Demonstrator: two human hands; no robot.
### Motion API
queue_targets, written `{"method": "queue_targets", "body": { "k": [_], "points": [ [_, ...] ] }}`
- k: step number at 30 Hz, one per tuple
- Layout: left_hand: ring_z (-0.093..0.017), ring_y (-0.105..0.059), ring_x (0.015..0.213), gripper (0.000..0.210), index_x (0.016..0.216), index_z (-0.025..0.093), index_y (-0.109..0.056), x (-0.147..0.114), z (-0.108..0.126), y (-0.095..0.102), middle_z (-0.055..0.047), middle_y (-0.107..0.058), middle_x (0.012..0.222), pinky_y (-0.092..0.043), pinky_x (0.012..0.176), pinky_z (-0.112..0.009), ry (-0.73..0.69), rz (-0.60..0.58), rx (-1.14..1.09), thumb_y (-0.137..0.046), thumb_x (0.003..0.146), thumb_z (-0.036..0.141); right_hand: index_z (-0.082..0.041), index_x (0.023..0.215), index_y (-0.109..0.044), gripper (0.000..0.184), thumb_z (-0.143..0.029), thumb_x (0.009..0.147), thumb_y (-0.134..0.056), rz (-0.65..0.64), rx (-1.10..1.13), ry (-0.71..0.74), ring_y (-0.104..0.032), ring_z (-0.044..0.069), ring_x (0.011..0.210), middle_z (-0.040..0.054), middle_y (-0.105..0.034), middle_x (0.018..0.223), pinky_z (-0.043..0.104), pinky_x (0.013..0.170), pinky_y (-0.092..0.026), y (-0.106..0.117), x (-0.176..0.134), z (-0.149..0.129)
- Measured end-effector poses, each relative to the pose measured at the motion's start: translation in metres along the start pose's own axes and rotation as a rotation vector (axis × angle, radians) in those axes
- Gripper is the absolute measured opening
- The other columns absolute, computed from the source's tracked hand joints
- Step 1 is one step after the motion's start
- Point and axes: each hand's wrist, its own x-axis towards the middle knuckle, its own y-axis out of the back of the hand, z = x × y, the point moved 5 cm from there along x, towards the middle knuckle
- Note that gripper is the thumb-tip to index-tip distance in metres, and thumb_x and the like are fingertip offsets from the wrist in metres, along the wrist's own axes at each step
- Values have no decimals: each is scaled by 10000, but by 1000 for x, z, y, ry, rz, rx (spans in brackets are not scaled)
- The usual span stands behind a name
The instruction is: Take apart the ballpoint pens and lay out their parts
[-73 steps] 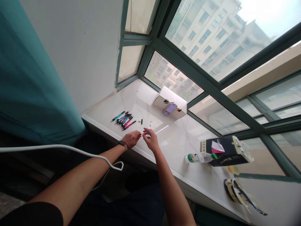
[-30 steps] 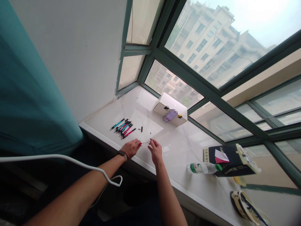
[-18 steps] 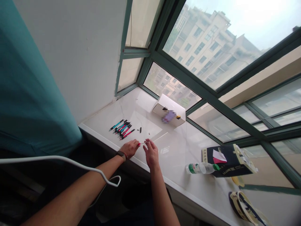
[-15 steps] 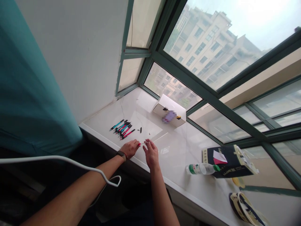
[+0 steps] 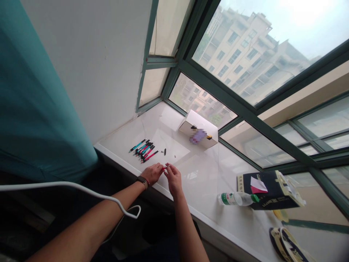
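Note:
A red pen barrel [image 5: 164, 168] pokes out of my left hand [image 5: 153, 173], whose fingers are closed around it. My right hand [image 5: 173, 179] pinches a thin pale rod, like a pen refill [image 5: 167, 166], at the barrel's end. Both hands are close together over the front part of the white sill. Just beyond them lies a pile of pens [image 5: 144, 148] in blue, red and black. To the right of the pile are a short black pen part [image 5: 165, 151] and a tiny dark piece [image 5: 162, 151]. Another tiny piece [image 5: 175, 156] lies farther right.
A white box [image 5: 200, 131] stands against the window at the back. On the right, a clear bottle with a green cap [image 5: 237, 198] lies by a dark carton [image 5: 268, 189]. A round cream-and-navy container [image 5: 285, 243] is farther right. A white cable [image 5: 81, 186] crosses above my left forearm.
My right fingers have come closer to my left hand, and less of the thin rod shows between them. The view has shifted slightly.

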Motion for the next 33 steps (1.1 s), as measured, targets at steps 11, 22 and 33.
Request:
{"method": "queue_targets", "body": {
  "k": [11,22,33],
  "points": [
    [-190,-578,852,367,1019,214,-548,0,1,2,-68,-607,945,-448,721,-302,-26,7,-10,-217,1010,370,-190,975,-689,306,-391,759,-608,138,-801,116,-628,198,845,68,-693,917,332,779,-492,20,112,-12],
    [-197,-576,851,373,992,203,-557,0,1,3,-68,-611,924,-443,713,-307,-24,-4,-7,-226,1009,374,-183,880,-702,238,-132,658,-633,112,-903,14,-628,202,860,63,-689,848,310,805,-481,-13,152,-10],
    [-184,-558,851,363,1001,213,-545,-1,3,3,-59,-596,916,-423,715,-292,-28,-13,12,-225,1009,385,-257,1110,-664,391,-331,736,-752,47,209,-15,-624,147,882,36,-653,1014,295,784,-542,33,13,-30]
  ]
}}
